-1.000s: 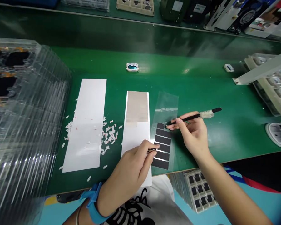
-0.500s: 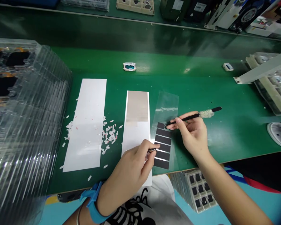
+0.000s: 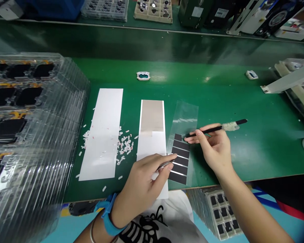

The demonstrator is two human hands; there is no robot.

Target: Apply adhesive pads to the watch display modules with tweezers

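My left hand (image 3: 148, 173) pinches a slim metal tool (image 3: 166, 164) between thumb and forefinger; its exact kind is hard to tell. The fingertips lie over the left edge of a clear film strip (image 3: 186, 113) bearing a row of black rectangular stickers (image 3: 179, 161). My right hand (image 3: 215, 143) is closed around a slim black pen-like tool (image 3: 209, 130) with pale wrapping near its rear end. That tool's tip meets the film by the topmost black sticker. Partly under my left hand lies a white sheet (image 3: 150, 145) with a beige upper part.
A second white sheet (image 3: 101, 135) lies left, with small white scraps (image 3: 125, 145) around it. Stacked clear trays (image 3: 66, 111) rise at the far left. A small white-framed part (image 3: 143, 76) sits at the back; another part (image 3: 251, 75) is farther right, near a slanted metal bracket (image 3: 283, 81).
The camera view has shifted, so most things appear farther right. My left hand's metal tool shows more of its length now. Both hands keep their grips, and the black tool's tip stays by the top sticker.
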